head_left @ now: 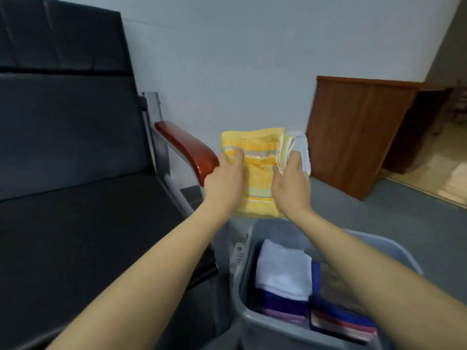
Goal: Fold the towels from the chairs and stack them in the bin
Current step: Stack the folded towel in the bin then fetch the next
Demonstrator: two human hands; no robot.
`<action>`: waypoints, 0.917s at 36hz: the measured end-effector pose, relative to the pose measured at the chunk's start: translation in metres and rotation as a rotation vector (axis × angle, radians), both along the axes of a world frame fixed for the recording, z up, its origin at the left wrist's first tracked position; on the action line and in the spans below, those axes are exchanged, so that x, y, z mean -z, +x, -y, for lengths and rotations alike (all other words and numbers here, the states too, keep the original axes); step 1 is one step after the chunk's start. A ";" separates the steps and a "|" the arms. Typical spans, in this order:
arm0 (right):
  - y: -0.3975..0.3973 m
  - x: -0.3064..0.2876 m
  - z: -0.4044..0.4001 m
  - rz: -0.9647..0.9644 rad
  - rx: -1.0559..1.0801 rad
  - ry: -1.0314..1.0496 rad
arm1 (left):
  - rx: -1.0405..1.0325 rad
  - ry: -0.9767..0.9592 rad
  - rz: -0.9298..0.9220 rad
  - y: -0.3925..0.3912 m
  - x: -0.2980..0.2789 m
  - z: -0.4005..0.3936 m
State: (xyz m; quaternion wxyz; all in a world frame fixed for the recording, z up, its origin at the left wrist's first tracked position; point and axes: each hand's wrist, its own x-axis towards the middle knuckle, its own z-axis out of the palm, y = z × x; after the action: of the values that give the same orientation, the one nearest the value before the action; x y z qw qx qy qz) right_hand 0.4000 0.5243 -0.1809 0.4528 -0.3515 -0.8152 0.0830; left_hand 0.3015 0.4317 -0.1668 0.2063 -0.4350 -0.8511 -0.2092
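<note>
I hold a folded yellow towel (257,173) with pale stripes up in the air, above and behind the grey bin (394,245). My left hand (223,183) grips its left edge. My right hand (290,184) pinches the folded layers at its right edge, where a white underside shows. The bin stands at the lower right and holds a folded white towel (284,270) on purple ones, with blue and patterned folded towels (336,306) beside them.
A black padded chair (75,188) with a red-brown armrest (187,147) fills the left side, touching close to the bin. A brown wooden desk (358,132) stands against the pale wall at the right. Grey floor lies between desk and bin.
</note>
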 end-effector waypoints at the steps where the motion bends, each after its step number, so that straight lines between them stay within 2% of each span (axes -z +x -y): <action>1: 0.009 0.004 -0.010 -0.012 0.014 -0.008 | 0.048 -0.026 0.020 0.007 0.004 -0.013; 6: 0.056 0.043 -0.064 -0.040 0.061 -0.153 | 0.202 -0.094 0.119 0.044 0.037 -0.071; 10: 0.079 0.083 -0.097 -0.015 0.057 -0.290 | 0.236 -0.188 0.206 0.059 0.076 -0.105; 22: 0.143 0.209 -0.174 0.188 0.241 -0.571 | 0.374 -0.450 0.428 0.108 0.204 -0.199; 33: 0.199 0.298 -0.211 0.266 0.381 -0.740 | 0.484 -0.653 0.433 0.160 0.308 -0.257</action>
State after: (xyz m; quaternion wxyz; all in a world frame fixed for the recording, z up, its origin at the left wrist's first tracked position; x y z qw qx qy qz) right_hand 0.5993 0.7352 -0.4786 0.1946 -0.6420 -0.7021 0.2386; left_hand 0.4612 0.6889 -0.4743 -0.1789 -0.6099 -0.7698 -0.0585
